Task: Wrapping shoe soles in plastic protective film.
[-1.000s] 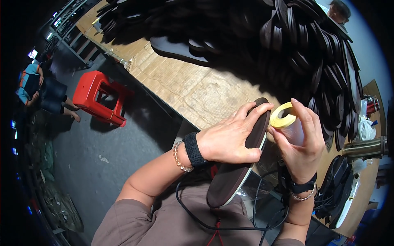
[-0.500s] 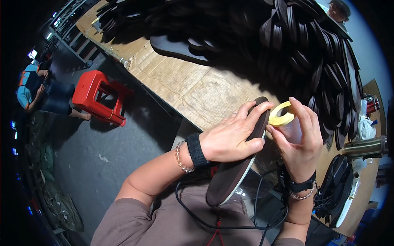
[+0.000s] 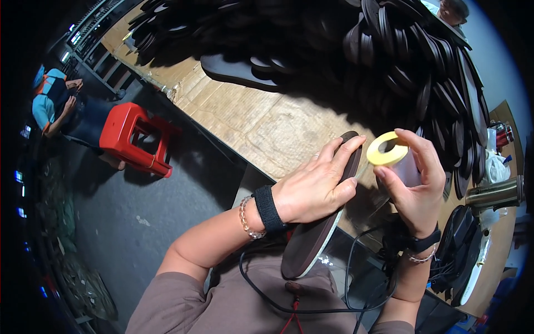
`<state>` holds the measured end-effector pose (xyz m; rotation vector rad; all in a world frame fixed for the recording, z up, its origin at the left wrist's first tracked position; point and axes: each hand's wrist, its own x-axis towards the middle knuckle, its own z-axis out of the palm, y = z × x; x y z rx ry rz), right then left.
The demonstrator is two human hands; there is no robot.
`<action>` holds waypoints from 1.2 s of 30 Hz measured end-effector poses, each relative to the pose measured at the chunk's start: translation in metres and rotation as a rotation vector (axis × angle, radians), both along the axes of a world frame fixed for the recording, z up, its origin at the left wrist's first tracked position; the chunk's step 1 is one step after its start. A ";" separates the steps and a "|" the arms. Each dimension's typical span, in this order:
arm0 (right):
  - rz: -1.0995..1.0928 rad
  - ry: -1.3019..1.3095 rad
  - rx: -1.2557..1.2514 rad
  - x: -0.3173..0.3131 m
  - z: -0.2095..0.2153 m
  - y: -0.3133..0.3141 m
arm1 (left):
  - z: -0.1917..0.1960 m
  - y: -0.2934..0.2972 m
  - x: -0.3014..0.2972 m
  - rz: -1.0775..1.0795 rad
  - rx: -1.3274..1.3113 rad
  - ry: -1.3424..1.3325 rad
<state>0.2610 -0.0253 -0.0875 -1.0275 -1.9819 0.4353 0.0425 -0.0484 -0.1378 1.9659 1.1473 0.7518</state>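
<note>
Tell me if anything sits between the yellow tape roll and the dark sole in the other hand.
Nothing visible does. The right hand holds the yellow tape roll just beside the dark sole's top edge, gripped by the left hand.

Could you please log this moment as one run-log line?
left hand: grips dark sole | right hand: holds yellow tape roll | bench: sole pile

The right hand (image 3: 414,189) now holds the yellow tape roll (image 3: 387,148) slightly further from the dark sole (image 3: 322,222). At far left, the seated person (image 3: 55,103) sits more upright.
</note>
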 end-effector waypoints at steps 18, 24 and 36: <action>-0.206 -0.165 0.312 -0.016 -0.017 0.005 | -0.001 -0.002 0.000 -0.015 0.004 0.071; -0.215 -0.180 0.317 -0.017 -0.018 0.005 | -0.001 -0.003 0.001 -0.019 -0.009 0.080; -0.257 -0.244 0.294 -0.022 -0.017 0.002 | 0.000 -0.003 0.002 -0.006 -0.015 0.089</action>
